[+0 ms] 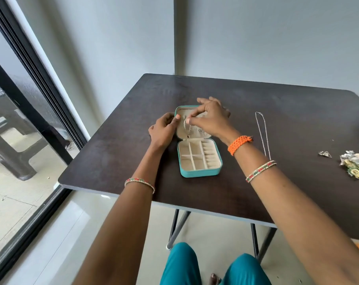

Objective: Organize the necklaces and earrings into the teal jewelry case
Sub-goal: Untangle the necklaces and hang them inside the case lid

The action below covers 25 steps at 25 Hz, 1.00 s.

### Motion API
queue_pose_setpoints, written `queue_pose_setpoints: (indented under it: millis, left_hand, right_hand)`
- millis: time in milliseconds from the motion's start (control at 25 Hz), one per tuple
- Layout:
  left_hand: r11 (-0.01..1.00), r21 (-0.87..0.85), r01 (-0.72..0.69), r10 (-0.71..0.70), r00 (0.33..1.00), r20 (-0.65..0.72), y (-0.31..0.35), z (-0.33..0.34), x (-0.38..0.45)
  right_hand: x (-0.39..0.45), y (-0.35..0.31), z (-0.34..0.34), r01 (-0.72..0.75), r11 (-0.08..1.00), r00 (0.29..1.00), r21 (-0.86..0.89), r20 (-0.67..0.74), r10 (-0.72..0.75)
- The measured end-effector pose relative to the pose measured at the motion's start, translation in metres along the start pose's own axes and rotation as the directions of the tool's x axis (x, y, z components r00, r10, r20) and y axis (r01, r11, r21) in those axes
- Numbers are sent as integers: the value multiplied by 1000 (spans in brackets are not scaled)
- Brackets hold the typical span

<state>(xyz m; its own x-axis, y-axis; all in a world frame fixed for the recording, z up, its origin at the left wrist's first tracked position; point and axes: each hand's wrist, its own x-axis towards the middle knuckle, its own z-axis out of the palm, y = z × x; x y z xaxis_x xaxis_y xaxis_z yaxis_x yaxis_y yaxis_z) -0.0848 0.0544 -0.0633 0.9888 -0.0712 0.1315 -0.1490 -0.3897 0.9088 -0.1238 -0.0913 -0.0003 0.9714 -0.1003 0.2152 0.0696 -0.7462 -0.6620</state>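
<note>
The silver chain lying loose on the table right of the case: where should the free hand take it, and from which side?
Pinch the chain with the fingers at its far end, where the doubled strands meet in a narrow loop, coming from above. It lies flat on the table in a long, thin line, so a top pinch there probably lets it hang straight, untangled. The right hand, nearer it, is pinching another chain over the case lid.

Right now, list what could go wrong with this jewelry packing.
1. The thin chain pinched by the right hand over the case lid could tangle or slip.
2. The left hand steadies the lid; letting go might tip it.
3. The loose necklace lies near the right forearm and could be swept.
</note>
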Motion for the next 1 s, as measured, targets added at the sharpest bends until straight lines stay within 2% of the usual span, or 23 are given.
queue_pose_setpoints:
  millis: [160, 240, 520, 840, 1000]
  left_hand:
    - [948, -311, -60, 76, 996, 38, -9, -3, 0]
    - [911, -399, -101, 121, 992, 25, -8, -5, 0]
    - [880, -454, -142, 161, 987, 2, -9, -4, 2]
    - [868, -467, -170, 187, 982, -10, -12, -4, 3]
    - [858, -480, -181, 199, 980, -12, -12, -3, 3]
  right_hand:
    - [10, 8, 15, 36, 999, 997, -16, -64, -37]
    - [13, 9, 17, 59, 998, 991, -21, -122, -61]
    - [15, 13, 28, 92, 993, 960, -75, -257, -109]
    - [15, 1, 27, 34, 993, 949, -111, -307, -67]
    - [16, -5, 23, 2, 998, 950, -66, -312, -22]
